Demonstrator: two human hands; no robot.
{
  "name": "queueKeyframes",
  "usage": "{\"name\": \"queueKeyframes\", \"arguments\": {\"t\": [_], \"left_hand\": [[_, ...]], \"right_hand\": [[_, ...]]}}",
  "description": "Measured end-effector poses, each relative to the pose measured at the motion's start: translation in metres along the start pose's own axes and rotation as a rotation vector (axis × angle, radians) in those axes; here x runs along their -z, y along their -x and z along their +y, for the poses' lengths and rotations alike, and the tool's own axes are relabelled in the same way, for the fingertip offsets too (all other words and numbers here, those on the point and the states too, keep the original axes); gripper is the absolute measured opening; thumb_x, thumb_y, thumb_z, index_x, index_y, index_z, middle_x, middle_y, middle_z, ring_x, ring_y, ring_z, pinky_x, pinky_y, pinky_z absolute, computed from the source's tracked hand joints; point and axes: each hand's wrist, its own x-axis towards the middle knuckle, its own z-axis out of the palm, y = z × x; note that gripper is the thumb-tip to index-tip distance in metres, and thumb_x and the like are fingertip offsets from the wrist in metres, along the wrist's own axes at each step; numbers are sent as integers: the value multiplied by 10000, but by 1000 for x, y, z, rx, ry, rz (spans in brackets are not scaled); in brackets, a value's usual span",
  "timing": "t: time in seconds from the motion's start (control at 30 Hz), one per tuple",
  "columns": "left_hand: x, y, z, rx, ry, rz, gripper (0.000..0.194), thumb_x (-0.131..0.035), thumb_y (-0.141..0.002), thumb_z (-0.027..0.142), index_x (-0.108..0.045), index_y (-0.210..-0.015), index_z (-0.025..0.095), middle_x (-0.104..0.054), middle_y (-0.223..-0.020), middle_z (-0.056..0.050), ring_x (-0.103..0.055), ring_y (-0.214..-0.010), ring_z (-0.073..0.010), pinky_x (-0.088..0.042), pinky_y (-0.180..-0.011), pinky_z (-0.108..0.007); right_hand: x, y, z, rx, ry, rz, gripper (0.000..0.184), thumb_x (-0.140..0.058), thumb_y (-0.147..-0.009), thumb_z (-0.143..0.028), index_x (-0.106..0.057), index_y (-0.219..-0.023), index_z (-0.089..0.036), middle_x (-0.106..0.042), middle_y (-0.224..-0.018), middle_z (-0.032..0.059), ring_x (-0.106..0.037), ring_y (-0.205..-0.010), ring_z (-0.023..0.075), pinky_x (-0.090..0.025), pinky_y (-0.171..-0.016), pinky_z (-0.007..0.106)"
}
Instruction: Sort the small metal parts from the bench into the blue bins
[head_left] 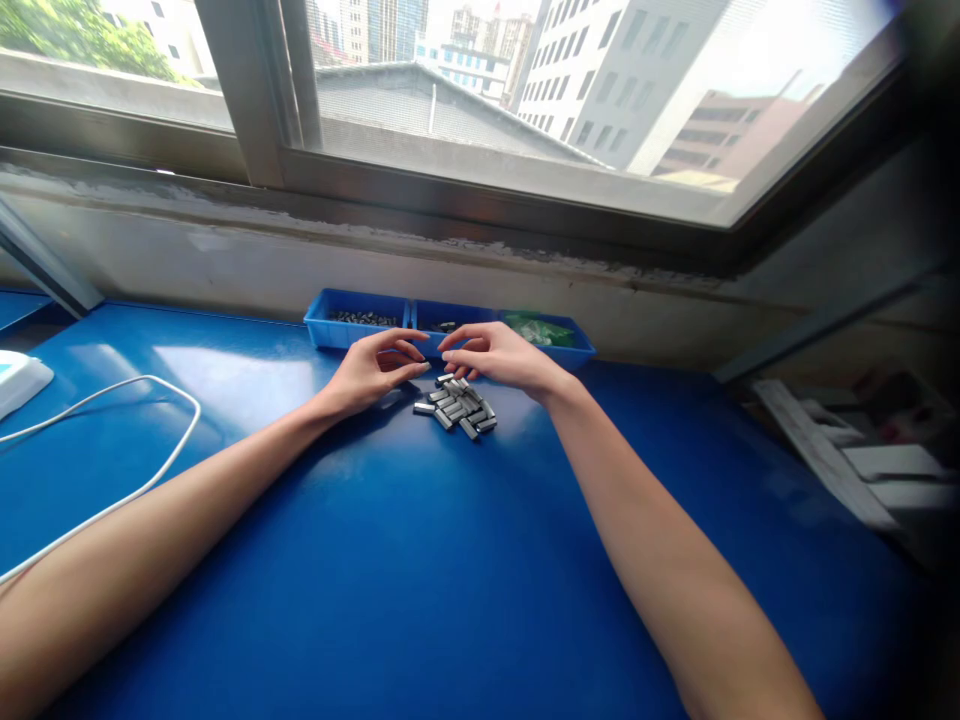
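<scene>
A small pile of short grey metal pieces [459, 405] lies on the blue tabletop [420, 560]. They look like little bars or sleeves; their exact kind is too small to tell. At the pile's upper left is my left hand [375, 368], its thumb and index finger apart with nothing visible between them. My right hand [501, 355] hovers over the pile's far side, fingers curved and spread, and I see nothing held. Behind both hands stand blue bins: the left bin [330, 334] contains many small dark parts, and the middle bin [472, 312] is partly hidden by my right hand.
Green plastic material [536, 328] lies in the right bin [581, 352]. A white cable [184, 430] loops over the table's left side near a white device [21, 382]. The wall and window frame [450, 190] bound the table's back. Pale objects [892, 470] are at right.
</scene>
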Motion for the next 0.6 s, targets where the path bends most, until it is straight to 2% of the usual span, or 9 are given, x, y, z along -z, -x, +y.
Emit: {"name": "queueKeyframes", "arguments": {"t": [0.17, 0.4, 0.6], "left_hand": [[2, 0, 2, 5, 66, 49, 674, -853, -703, 421, -619, -1283, 172, -701, -981, -72, -714, -917, -222, -570, -871, -342], [4, -1, 1, -20, 104, 45, 686, -885, -664, 417, -633, -1255, 174, -696, -962, -61, -718, -891, -224, -573, -872, -362], [3, 0, 2, -21, 148, 13, 662, -862, -703, 403, -617, -1271, 166, -717, -1008, -82, -719, -934, -231, -565, -919, -386]], "right_hand": [[-11, -1, 3, 17, -40, -118, 277, -707, -859, -328, -709, -1085, -167, -746, -778, 49, -696, -709, 164, -559, -635, 236], [-15, -2, 4, 9, -144, -158, 350, -769, -820, -383, -717, -1088, -163, -755, -808, 63, -707, -749, 165, -579, -694, 243], [-14, -3, 9, 18, -295, -153, 390, -836, -746, -407, -741, -1031, -158, -761, -835, 72, -705, -781, 161, -577, -766, 260]]}}
